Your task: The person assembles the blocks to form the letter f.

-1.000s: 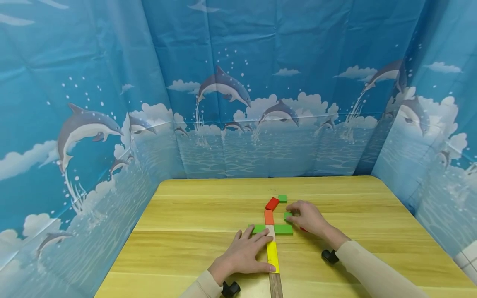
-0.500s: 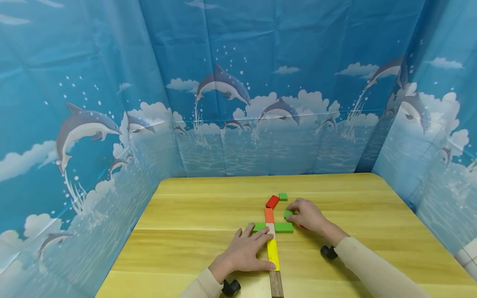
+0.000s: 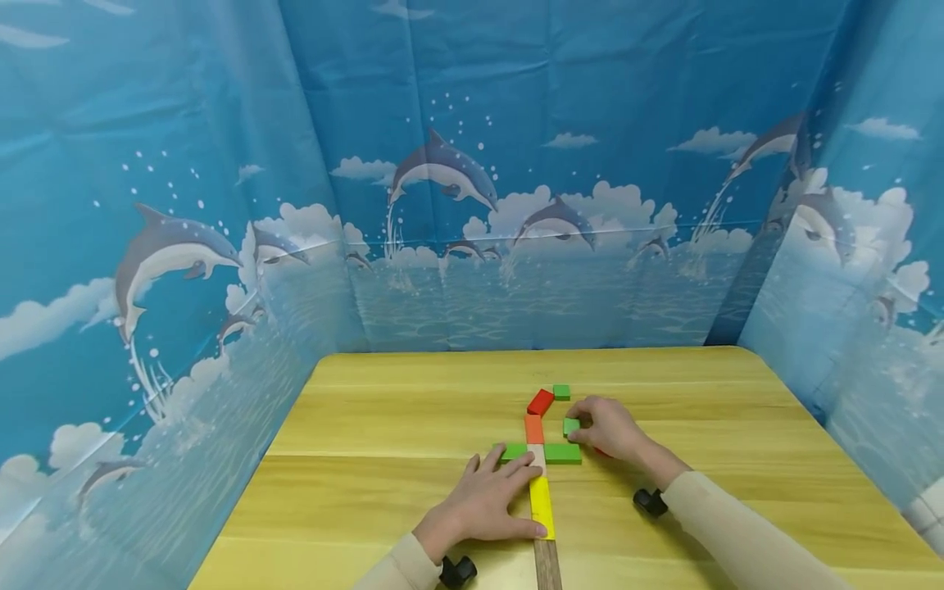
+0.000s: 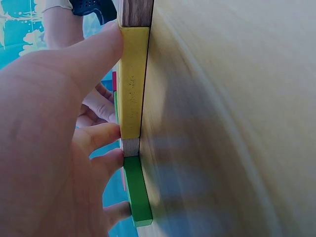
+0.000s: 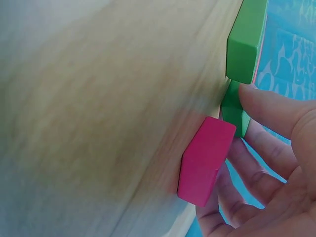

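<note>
My left hand lies spread across a line of blocks, fingers fairly straight. Its thumb touches the near end of the yellow block, while other fingertips reach the yellow block's far end, the pale wood block and a green bar on the left. My right hand pinches a small green block between thumb and fingers, low at the tabletop, right of the orange block. Beneath the right palm sits a red block, mostly hidden in the head view.
Beyond the orange block a tilted red block meets another small green block. A second green bar extends right from the pale block. A dark wood block continues the line nearer me. A dolphin-print curtain backs the wooden table.
</note>
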Motion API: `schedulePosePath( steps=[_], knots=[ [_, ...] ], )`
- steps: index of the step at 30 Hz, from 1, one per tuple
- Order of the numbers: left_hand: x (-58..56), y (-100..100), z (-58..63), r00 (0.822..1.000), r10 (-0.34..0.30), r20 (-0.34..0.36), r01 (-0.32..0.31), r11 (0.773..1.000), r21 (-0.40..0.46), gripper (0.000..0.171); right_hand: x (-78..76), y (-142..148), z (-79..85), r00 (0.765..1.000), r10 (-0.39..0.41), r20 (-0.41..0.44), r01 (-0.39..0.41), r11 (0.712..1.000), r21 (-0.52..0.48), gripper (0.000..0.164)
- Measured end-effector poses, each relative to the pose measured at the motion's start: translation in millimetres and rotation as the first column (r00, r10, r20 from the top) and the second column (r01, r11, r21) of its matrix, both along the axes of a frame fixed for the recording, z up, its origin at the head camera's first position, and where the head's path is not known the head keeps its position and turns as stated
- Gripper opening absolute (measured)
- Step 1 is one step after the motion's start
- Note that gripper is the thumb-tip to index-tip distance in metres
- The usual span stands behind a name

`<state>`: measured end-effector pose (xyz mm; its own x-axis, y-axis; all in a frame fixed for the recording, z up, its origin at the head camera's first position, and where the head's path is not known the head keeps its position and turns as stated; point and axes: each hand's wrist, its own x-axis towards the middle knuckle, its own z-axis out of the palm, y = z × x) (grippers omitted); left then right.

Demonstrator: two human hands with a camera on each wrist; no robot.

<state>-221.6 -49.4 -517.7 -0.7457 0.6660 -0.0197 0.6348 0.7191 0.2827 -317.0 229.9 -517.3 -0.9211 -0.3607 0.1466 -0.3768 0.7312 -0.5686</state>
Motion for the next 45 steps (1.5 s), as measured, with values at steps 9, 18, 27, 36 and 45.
schedulePosePath(
  steps=[9,18,27,36,45],
  knots=[
    [-0.3,-2.4,0.9,1.000,0.006,-0.004,-0.006,1.000,0.009,0.083,-2.7,-3.1,-4.0,1.000,-0.012,0.007,0.012,1.000,-0.023,0.028],
    [-3.0,-0.8,0.4,1.000,0.003,-0.002,-0.003,1.000,0.006,0.083,-4.4,-3.1,-2.6,1.000,-0.014,0.004,0.014,1.000,-0.006,0.032],
    [-2.7,0.8,3.5,1.000,0.006,0.016,-0.007,1.000,0.013,0.082,-4.0,-1.9,-0.3,0.999,-0.032,-0.001,0.032,0.999,-0.029,0.033],
    [-2.0,3.4,1.5,1.000,0.014,0.015,-0.014,1.000,0.015,0.083,-7.4,-1.1,-1.0,0.999,-0.053,0.007,0.053,0.998,-0.038,0.034],
    [-4.4,5.0,0.2,1.000,0.016,0.023,-0.016,1.000,0.016,0.083,-12.9,2.1,5.3,0.998,-0.065,0.007,0.065,0.997,-0.052,0.035]
  ],
)
